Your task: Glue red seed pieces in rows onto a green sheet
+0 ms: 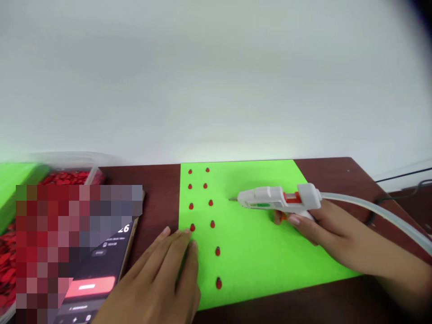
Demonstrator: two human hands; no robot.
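My right hand (324,229) is wrapped round the handle of a white hot glue gun (263,198), a finger at its orange trigger. Its metal nozzle points left over a bright green sheet (259,252), and a thick translucent glue stick curves out of its back. Small red ladybug pieces with dark heads stand in two columns on the sheet's left part, including a ladybug (218,251) low in the right column. My left hand (158,274) rests over the sheet's left edge with fingers stretched out, a fingertip touching or right beside another ladybug (192,227).
A clear plastic box (91,173) of many red pieces stands at the left, with a green stack (20,180) beside it. A phone (97,270), partly blurred out, leans there. Behind the brown table (155,189) is a white wall; a black cable (401,195) runs at the right.
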